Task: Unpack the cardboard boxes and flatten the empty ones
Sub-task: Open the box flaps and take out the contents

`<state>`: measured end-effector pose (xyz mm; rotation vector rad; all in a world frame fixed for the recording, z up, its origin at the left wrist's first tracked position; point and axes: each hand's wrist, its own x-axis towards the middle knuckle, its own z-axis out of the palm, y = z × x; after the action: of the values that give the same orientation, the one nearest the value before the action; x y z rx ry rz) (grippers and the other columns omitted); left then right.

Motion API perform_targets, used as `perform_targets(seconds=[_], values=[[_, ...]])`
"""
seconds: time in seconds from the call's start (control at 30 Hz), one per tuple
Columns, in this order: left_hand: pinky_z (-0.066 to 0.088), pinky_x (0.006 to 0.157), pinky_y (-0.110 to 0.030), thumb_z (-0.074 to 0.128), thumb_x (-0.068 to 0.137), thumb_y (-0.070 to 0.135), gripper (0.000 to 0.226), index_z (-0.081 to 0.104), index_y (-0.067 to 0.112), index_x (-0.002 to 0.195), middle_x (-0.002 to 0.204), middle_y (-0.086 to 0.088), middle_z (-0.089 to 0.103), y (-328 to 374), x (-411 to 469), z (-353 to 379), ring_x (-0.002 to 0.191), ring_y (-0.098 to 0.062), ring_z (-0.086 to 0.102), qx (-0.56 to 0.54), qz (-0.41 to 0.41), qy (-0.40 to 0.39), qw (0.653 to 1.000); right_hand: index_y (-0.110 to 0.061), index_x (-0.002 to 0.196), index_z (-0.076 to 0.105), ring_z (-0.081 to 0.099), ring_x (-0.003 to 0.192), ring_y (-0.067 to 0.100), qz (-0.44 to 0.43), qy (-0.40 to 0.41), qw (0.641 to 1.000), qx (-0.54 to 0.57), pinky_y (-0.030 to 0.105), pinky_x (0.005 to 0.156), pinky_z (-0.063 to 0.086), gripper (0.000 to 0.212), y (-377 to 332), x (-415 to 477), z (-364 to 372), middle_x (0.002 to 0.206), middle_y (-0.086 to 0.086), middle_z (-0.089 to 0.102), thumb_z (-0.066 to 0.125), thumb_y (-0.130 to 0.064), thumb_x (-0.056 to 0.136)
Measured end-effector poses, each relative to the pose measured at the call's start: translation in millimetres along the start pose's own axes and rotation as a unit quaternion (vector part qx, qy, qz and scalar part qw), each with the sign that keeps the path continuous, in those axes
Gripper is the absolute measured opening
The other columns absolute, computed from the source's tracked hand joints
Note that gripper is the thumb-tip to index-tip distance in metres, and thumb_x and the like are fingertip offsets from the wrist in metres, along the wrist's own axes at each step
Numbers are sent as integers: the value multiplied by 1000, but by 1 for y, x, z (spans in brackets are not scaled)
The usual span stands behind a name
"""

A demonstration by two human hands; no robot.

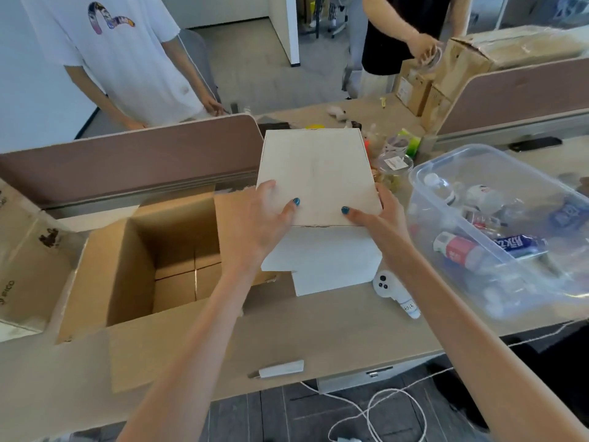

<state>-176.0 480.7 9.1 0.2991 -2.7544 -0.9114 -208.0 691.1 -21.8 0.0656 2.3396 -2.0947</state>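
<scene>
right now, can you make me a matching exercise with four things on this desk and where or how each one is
Things
1 white box
2 brown cardboard box
3 clear plastic bin
4 white controller

States
a holds bottles
b open, at the left end of the desk
c gripped by the left hand and the right hand
d lying on the desk beside the bin

Pairs: 1-c, 2-b, 3-a, 4-d

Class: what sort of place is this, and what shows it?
Most likely an open-plan office: a desk with a divider screen, a second screen further right, and trailing cables.
</scene>
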Motion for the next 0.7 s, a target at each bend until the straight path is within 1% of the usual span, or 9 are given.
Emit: perform_targets(seconds=[0.07, 0.17, 0.23, 0.3, 0.4, 0.5, 0.53, 0.6, 0.7], values=[[45, 94, -28, 57, 86, 62, 66, 53, 21, 136, 128, 1, 62, 4, -4, 13, 112, -17, 58, 4, 0, -8, 1000, -13, 121, 55, 64, 102, 20, 4, -3, 1000, 2, 30, 81, 56, 58, 9, 2, -10, 115, 7, 64, 81, -19, 70], [25, 75, -1, 64, 94, 40, 59, 45, 16, 143, 143, 0, 50, 9, -12, 28, 125, -16, 47, -46, -34, -41, 998, -20, 117, 57, 63, 104, 21, 13, -8, 1000, -21, 43, 87, 56, 62, 21, 4, -17, 119, 9, 60, 82, -31, 61], [20, 76, 11, 69, 92, 33, 66, 38, 15, 148, 144, 3, 46, 6, -19, 36, 126, -7, 41, -88, -35, -37, 995, -25, 115, 57, 60, 108, 22, 13, -13, 1000, -19, 45, 90, 54, 62, 30, 6, -20, 123, 8, 56, 82, -34, 59], [35, 88, 4, 76, 86, 30, 72, 38, 18, 146, 138, 5, 53, -2, -24, 43, 119, -4, 48, -153, -31, -22, 987, -35, 111, 53, 56, 112, 18, 8, -6, 1000, -4, 37, 94, 51, 53, 34, 5, -22, 126, 5, 50, 83, -23, 69], [46, 80, -4, 79, 83, 20, 73, 38, 20, 143, 132, 7, 56, -17, -27, 52, 117, -5, 54, -273, -65, -32, 959, -47, 110, 49, 55, 110, 11, -4, -6, 1000, 25, 27, 89, 50, 57, 39, 3, -25, 124, -1, 50, 80, -14, 76], [48, 80, -10, 79, 82, 20, 67, 43, 27, 137, 121, 23, 58, -25, -28, 56, 107, 12, 55, -330, -84, -42, 939, -31, 125, 54, 61, 103, 5, -6, -17, 999, 42, 22, 81, 53, 57, 41, 6, -27, 118, -4, 60, 79, -14, 76], [49, 81, -12, 80, 81, 20, 64, 45, 31, 134, 116, 27, 59, -25, -28, 57, 104, 14, 55, -340, -86, -46, 935, -27, 127, 54, 62, 100, 2, -6, -20, 999, 49, 20, 78, 54, 57, 39, 8, -27, 115, -7, 63, 78, -13, 77], [50, 88, -18, 80, 80, 18, 62, 47, 36, 130, 112, 28, 62, -24, -24, 60, 108, 6, 58, -362, -94, -50, 926, -25, 127, 55, 63, 97, 1, -8, -29, 998, 56, 20, 77, 54, 56, 36, 13, -30, 109, -11, 65, 76, -9, 78], [49, 96, -27, 81, 79, 16, 68, 47, 29, 136, 123, 16, 62, -20, -17, 63, 117, -6, 57, -383, -98, -46, 917, -31, 122, 56, 63, 102, 9, -2, -48, 997, 58, 31, 86, 56, 53, 33, 24, -33, 106, -14, 66, 76, -7, 78]])
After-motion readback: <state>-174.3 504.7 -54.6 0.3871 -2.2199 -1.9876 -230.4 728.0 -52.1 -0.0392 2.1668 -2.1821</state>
